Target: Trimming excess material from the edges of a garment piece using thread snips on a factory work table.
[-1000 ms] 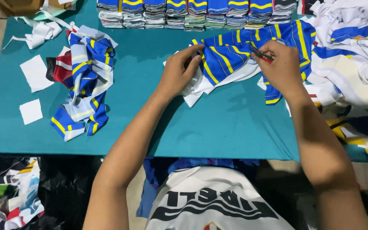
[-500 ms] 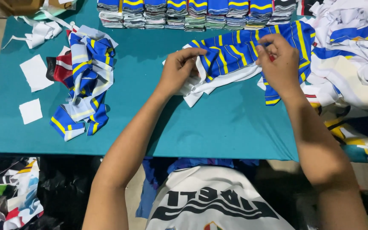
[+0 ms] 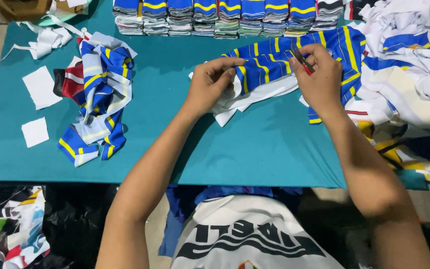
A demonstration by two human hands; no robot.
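- Pinching the blue-and-yellow striped fabric piece (image 3: pixel 274 62), the left hand (image 3: pixel 210 82) closes fingers on its near-left edge, seemingly to keep the cloth taut.
- Right hand (image 3: pixel 319 79) closes around small red-handled snips (image 3: pixel 303 62), blades at the cloth's upper edge.
- Fabric lies centre-right on the teal table (image 3: pixel 255 149), over white lining.
- Folded stacks (image 3: pixel 215 17) line the far edge; a finished heap (image 3: pixel 98 94) sits left, loose pile (image 3: pixel 409 60) right, both within arm's reach.
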